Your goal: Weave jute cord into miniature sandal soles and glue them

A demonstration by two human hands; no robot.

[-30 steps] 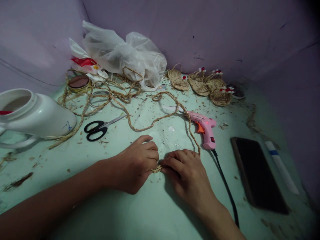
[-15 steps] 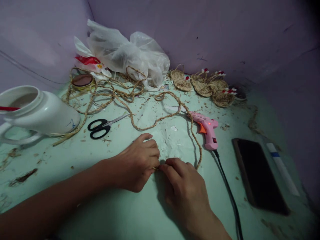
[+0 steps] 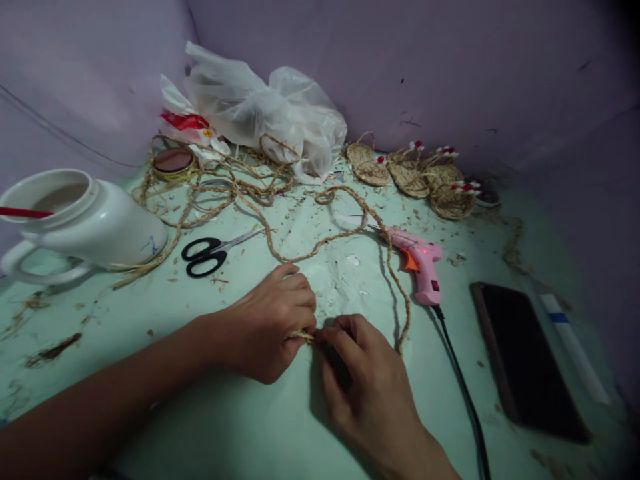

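In the head view, a short stretch of braid point(image 3: 303, 336) is pinched by the left hand point(image 3: 270, 323) and right hand point(image 3: 373, 387), near centre, over the table point(image 3: 240, 433). More cord point(image 3: 287, 259) is looped toward the far left. The glue gun point(image 3: 426, 272) is placed right, the scissors point(image 3: 219, 251) left.

We record the braided cord point(image 3: 407, 307) as straw-tan, with a repeating plaited pattern. The woven discs point(image 3: 370, 167) read the same tan, coiled in rings; beads point(image 3: 465, 188) on them: red and white. Glue gun point(image 3: 426, 277): pink, orange trigger point(image 3: 411, 261), red-lit indicator point(image 3: 425, 252), black cable point(image 3: 463, 373). Scissors point(image 3: 206, 265): black handles, silver-grey blades. We log the mug point(image 3: 125, 227) as white with a blue scrawl, the stick point(image 3: 25, 213) in it red. Tabletop point(image 3: 240, 427): mint green, flecked brown. Walls point(image 3: 450, 67): dull lilac. Phone point(image 3: 530, 360): black. White strip point(image 3: 580, 357): one blue band. Plastic bag point(image 3: 260, 100): cloudy, translucent white.
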